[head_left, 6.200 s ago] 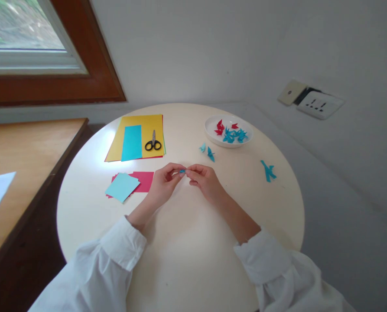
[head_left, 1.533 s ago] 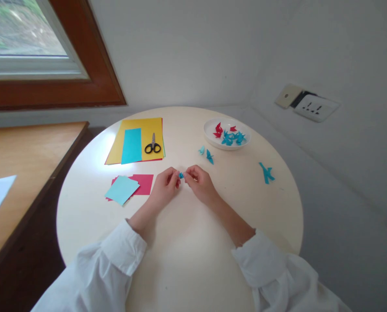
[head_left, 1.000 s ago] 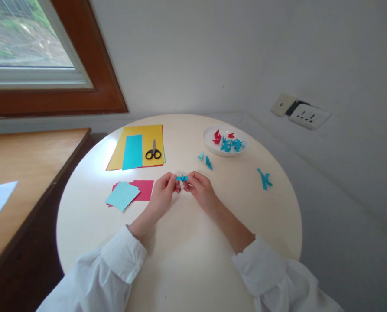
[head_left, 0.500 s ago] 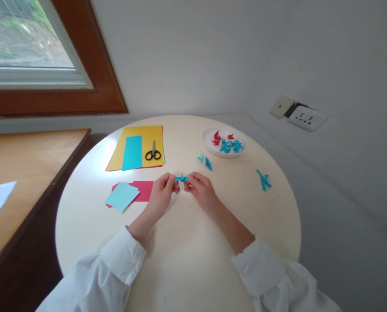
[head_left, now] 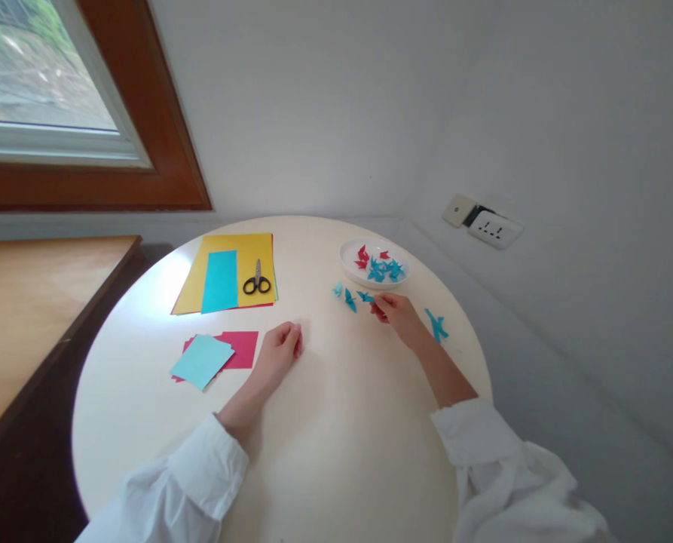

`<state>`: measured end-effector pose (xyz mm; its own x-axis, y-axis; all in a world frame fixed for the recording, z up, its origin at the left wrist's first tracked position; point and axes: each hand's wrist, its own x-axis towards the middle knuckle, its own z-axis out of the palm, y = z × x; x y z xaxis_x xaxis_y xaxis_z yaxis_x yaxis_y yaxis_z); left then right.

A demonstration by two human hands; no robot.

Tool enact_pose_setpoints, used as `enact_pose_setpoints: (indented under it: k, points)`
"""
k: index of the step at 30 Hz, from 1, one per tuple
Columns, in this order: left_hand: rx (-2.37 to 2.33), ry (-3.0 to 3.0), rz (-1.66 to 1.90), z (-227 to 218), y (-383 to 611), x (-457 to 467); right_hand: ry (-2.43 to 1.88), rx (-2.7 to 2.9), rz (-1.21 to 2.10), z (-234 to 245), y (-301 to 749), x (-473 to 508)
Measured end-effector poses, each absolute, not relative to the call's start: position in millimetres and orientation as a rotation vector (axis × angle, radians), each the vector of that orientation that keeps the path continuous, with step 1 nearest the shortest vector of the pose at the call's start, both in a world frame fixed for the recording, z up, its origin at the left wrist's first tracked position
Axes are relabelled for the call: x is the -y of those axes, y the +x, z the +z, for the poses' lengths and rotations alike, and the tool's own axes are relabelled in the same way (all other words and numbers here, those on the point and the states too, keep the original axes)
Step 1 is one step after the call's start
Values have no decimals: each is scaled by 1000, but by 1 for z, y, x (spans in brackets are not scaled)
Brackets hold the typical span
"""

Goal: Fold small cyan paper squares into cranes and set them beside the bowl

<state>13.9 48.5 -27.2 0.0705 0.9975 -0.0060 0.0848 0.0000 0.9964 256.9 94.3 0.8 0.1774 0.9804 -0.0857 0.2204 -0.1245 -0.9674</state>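
Note:
My right hand (head_left: 397, 315) is stretched out to the right on the round cream table (head_left: 325, 422), its fingertips pinched on a tiny blue folded paper crane (head_left: 365, 296). The crane sits just in front of a white dish (head_left: 347, 263) holding several red and blue paper cranes. Two more small blue cranes (head_left: 344, 296) lie on the table just left of the held one. My left hand (head_left: 280, 351) rests on the table near the middle, fingers curled in and holding nothing.
Black scissors (head_left: 257, 283) and a blue strip (head_left: 220, 270) lie on yellow sheets (head_left: 252, 251) at the back left. A light blue square (head_left: 201, 360) overlaps red paper (head_left: 244, 348). Blue scraps (head_left: 437, 326) lie near the right edge. A wooden desk (head_left: 25, 302) adjoins the left side.
Both hands held the small blue crane together at the table's middle. Now my right hand has carried it right toward the dish, and my left hand has let go and stayed.

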Motion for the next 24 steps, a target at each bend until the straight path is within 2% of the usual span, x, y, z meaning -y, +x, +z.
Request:
enact_pose_setpoints:
  k: [11, 24]
  points:
    - [-1201, 1233, 1128, -25, 14, -50, -1719, 1197, 1005, -16, 274, -122]
    - [-1160, 1210, 1148, -27, 12, -51, -1930, 1335, 933, 7, 286, -120]
